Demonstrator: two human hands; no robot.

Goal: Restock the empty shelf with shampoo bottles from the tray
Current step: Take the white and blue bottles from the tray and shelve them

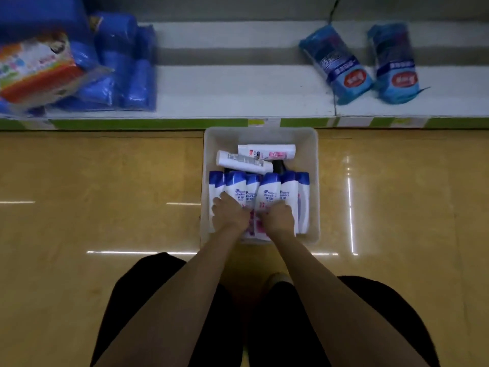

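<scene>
tan shop floor [105,181]; clear tray [313,154] set against shelf [238,96] front edge, within reach. left hand [229,213] and right hand [277,218] each curl onto a shampoo bottle [270,192] in the tray's near row, likely lifting pairs. shelf middle bare.

White, blue-capped shampoo bottles [268,194]

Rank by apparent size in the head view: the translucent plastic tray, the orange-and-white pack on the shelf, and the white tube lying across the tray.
Largest to smallest:
1. translucent plastic tray
2. orange-and-white pack, though it is blurred and cut off
3. white tube
</scene>
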